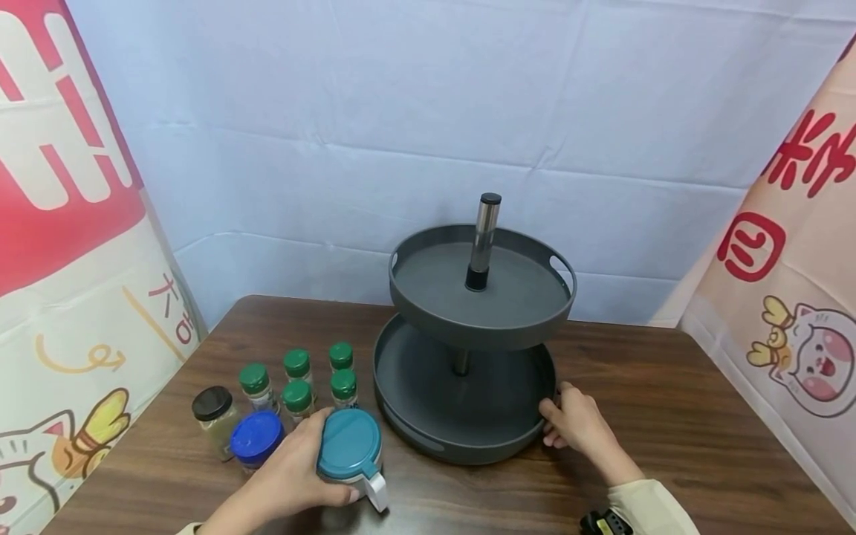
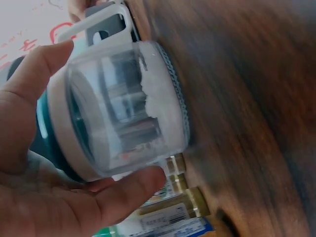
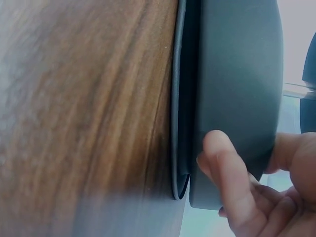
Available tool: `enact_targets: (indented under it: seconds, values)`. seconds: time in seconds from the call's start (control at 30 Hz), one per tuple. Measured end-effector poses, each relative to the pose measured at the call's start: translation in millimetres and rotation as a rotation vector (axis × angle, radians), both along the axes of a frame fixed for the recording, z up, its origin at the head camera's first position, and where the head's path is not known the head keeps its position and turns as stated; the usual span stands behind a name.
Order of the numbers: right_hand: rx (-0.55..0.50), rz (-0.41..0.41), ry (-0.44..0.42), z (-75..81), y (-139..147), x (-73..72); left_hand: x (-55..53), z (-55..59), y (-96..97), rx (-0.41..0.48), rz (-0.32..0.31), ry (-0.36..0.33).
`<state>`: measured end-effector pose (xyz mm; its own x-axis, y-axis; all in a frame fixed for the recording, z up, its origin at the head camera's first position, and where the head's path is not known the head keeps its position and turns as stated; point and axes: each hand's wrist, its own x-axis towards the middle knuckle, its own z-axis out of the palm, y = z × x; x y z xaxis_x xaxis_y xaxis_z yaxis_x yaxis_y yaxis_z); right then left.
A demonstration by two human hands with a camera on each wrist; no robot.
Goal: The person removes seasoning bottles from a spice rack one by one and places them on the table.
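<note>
My left hand (image 1: 294,467) grips a clear seasoning jar (image 2: 118,106) with a teal lid (image 1: 350,443) and a white handle (image 1: 377,492). White grains lie at the jar's bottom. Whether its base touches the table cannot be told. At the right, my right hand (image 1: 580,421) holds the rim of the lower tray (image 1: 461,416) of a dark grey two-tier round stand. Its thumb is at the rim, and the fingers (image 3: 232,182) lie against the outer wall. Above sits the upper tray (image 1: 435,279), bare, around a metal post (image 1: 484,238).
Several green-capped spice bottles (image 1: 297,364) stand left of the stand. Beside them are a black-lidded jar (image 1: 217,420) and a blue-lidded container (image 1: 257,437). Everything is on a brown wooden table (image 1: 669,416), with a pale cloth (image 1: 334,148) hanging behind it.
</note>
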<state>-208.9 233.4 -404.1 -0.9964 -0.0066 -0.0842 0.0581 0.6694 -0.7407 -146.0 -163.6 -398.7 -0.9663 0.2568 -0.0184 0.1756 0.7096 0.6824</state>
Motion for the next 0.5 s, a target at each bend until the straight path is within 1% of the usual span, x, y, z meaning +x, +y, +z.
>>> enact_targets:
  seconds: [0.13, 0.23, 0.33, 0.4, 0.43, 0.47, 0.5]
  values:
    - [-0.003, 0.021, -0.003, 1.5, 0, -1.6, 6.6, 6.3, -1.1, -0.015, 0.027, -0.060]
    - [-0.002, 0.037, -0.035, 5.1, 2, -0.2, 11.0, 13.7, -1.9, -0.026, 0.014, -0.126]
    - [0.017, 0.057, -0.055, 11.6, 6, 2.7, 15.8, 23.8, -3.3, -0.066, 0.004, -0.164]
    - [0.062, 0.061, -0.049, 17.0, 9, 5.6, 18.5, 33.1, -4.8, -0.105, -0.009, -0.153]
    - [0.089, 0.064, -0.038, 20.0, 11, 7.1, 19.4, 38.8, -5.6, -0.128, -0.018, -0.133]
    - [0.117, 0.070, -0.027, 23.1, 12, 8.6, 19.9, 45.0, -6.6, -0.154, -0.035, -0.100]
    - [0.148, 0.081, -0.010, 26.5, 14, 9.8, 19.4, 51.5, -7.9, -0.171, -0.064, -0.061]
